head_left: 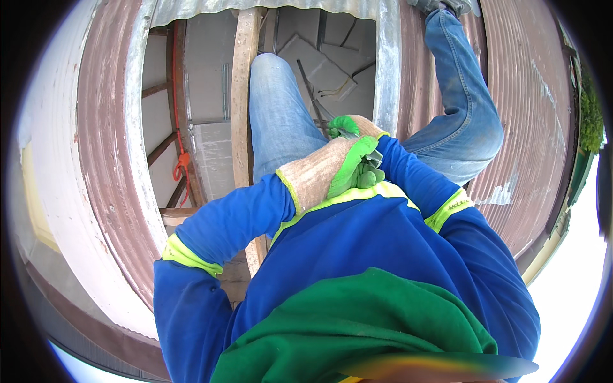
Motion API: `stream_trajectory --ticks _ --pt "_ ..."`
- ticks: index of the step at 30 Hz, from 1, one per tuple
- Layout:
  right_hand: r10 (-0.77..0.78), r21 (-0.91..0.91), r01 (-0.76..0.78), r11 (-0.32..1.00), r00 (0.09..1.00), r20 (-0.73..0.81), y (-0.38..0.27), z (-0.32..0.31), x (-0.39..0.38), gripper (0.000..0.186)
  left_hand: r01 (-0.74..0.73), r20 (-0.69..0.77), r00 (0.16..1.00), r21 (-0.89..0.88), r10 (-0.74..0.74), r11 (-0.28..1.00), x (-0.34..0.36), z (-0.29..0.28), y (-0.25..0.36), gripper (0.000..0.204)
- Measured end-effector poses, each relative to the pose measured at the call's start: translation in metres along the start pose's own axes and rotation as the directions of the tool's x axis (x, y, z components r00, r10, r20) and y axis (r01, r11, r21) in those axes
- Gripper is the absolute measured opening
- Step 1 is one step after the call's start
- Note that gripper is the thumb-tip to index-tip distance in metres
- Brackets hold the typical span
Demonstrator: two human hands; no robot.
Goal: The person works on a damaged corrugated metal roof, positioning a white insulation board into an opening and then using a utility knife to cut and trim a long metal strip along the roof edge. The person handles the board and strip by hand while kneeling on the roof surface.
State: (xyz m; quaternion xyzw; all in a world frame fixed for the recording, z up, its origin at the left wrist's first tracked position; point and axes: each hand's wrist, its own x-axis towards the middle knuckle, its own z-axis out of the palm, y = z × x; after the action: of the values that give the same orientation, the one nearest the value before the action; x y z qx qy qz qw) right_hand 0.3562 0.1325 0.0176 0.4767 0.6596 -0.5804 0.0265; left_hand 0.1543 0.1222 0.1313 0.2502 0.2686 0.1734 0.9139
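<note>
Both my hands are in front of my waist, close together, in tan work gloves with green coated palms. My left hand (337,167) is closed, its fingers curled in toward my body. At its fingertips shows a small grey-green piece (375,158) that I cannot make out; it could be part of the glove. Just beyond, my right hand (356,127) has its fingers curled closed, and what they hold, if anything, is hidden. Blue sleeves (239,207) with yellow bands cover my arms.
I straddle a wooden beam (245,96) across an opening in a corrugated metal roof (523,115). Below are ceiling panels (214,150), loose wires (338,90) and a dark bar (306,86). A knotted orange cord (182,166) hangs at left.
</note>
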Motion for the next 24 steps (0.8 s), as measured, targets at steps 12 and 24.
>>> stream_trajectory --ticks 12,24 --pt "0.043 0.123 -0.046 0.991 0.999 0.023 0.014 0.004 0.012 0.021 0.366 -0.112 0.870 -0.508 -0.481 0.780 0.007 0.012 0.039 0.033" --pt "0.116 0.374 -0.096 0.922 0.993 -0.032 0.025 0.002 -0.006 0.019 0.292 0.012 0.939 -0.560 -0.344 0.775 0.007 0.001 0.003 0.038"
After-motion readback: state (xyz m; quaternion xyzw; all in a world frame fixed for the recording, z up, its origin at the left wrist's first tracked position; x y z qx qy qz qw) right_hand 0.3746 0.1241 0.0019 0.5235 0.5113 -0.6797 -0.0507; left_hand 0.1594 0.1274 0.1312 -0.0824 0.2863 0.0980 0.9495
